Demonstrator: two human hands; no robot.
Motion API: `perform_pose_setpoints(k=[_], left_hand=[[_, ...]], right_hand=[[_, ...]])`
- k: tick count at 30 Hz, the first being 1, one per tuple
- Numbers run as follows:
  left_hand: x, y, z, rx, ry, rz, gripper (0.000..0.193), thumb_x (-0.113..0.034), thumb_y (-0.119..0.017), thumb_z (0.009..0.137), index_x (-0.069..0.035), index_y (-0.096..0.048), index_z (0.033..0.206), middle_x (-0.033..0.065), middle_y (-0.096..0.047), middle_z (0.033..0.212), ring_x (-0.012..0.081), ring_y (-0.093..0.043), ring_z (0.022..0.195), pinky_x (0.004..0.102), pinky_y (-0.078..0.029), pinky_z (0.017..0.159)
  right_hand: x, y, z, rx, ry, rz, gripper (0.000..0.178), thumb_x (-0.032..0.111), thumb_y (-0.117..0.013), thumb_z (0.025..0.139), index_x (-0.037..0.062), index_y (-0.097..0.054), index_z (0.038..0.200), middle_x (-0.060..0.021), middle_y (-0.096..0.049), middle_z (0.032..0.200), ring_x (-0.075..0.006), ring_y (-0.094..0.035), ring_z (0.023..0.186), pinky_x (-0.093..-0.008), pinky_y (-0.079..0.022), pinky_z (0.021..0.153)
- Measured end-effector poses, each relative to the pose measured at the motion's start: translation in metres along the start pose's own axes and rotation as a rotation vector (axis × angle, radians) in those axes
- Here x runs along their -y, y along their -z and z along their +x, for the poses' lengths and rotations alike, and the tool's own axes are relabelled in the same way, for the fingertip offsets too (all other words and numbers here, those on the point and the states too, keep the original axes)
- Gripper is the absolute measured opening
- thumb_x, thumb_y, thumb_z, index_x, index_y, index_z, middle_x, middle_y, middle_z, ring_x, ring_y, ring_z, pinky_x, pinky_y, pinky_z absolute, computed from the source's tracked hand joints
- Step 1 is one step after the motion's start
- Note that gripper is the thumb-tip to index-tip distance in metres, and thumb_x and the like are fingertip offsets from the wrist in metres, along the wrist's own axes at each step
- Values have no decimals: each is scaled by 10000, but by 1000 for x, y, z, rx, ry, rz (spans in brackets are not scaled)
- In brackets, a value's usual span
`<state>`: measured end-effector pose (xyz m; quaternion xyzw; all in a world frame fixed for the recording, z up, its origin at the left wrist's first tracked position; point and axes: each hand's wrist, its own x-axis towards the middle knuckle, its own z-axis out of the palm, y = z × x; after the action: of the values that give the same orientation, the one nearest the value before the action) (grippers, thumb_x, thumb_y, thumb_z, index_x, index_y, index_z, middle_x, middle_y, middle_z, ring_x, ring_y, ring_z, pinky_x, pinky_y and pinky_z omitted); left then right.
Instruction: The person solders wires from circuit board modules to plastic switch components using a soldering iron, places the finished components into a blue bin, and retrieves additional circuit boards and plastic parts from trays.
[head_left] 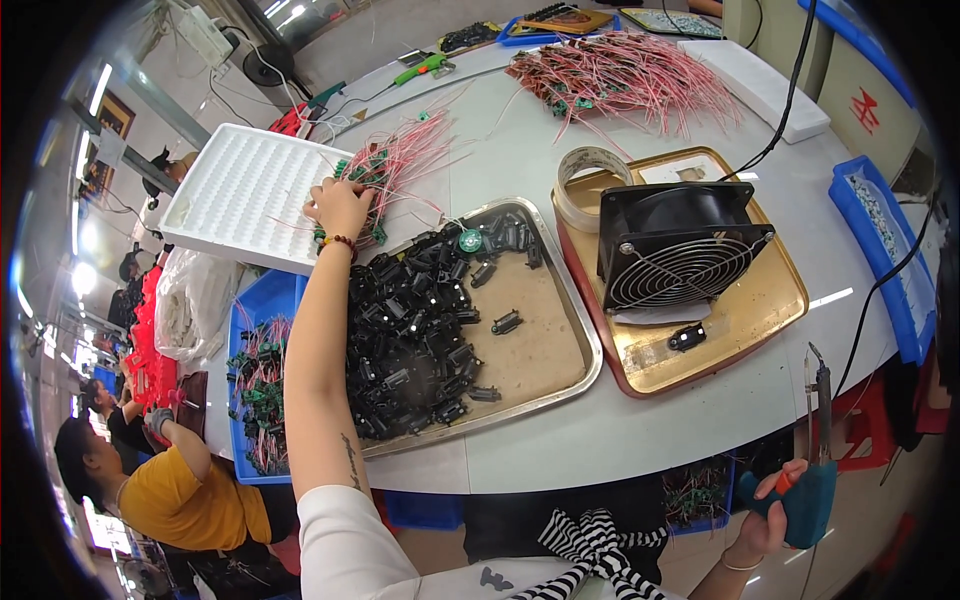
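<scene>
My left hand (340, 208) reaches across to a small heap of green circuit boards with pink and red wires (372, 172), its fingers closed on a board at the near side. The heap rests against a white ridged foam tray (255, 180). Low at the right, my right hand (768, 525) grips a teal soldering gun (812, 505) with its metal tip pointing up. A metal tray (545, 350) under my left arm holds many small black plastic housings (410, 340). One black housing (687, 337) sits alone on a gold tray (740, 350), in front of a fan.
A black fan (680, 250) and a tape roll (590, 190) stand on the gold tray. More wired boards (620, 80) lie at the back. A blue bin (240, 400) is at left, a blue tray (880, 240) at right. Cables hang at right. A co-worker (190, 490) sits at left.
</scene>
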<state>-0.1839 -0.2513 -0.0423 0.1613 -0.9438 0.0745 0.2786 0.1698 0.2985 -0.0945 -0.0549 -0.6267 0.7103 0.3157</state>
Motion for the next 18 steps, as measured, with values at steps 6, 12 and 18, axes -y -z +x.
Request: perform_pose_setpoints(k=[6,12,18], left_hand=[[-6,-9,5,34,255,-63,134,-309,-672,701,-230,-725,795,73,-548,1067,320,-404,1093,522,-251,899],[6,-11,6,48,181,-39,164,-274,-666,671,-199,-676,817,63,-540,1102,314,-407,1106,527,-242,907],[15,-13,-1,-188,-108,-35,122,-147,-637,685,-197,-632,796,23,-550,991,264,-444,1042,478,-261,888]], right_hand=[[2,-2,0,-7,-4,-24,430,175,-586,680,-29,-435,1027,-144,-447,1014,-135,-494,625,-226,-373,570],[1,2,0,-1,10,-12,419,168,-582,691,-28,-435,1030,-143,-446,1017,-135,-494,632,-226,-372,573],[0,2,1,16,14,-18,430,172,-579,690,-31,-434,1041,-148,-441,1022,-135,-490,635,-227,-371,572]])
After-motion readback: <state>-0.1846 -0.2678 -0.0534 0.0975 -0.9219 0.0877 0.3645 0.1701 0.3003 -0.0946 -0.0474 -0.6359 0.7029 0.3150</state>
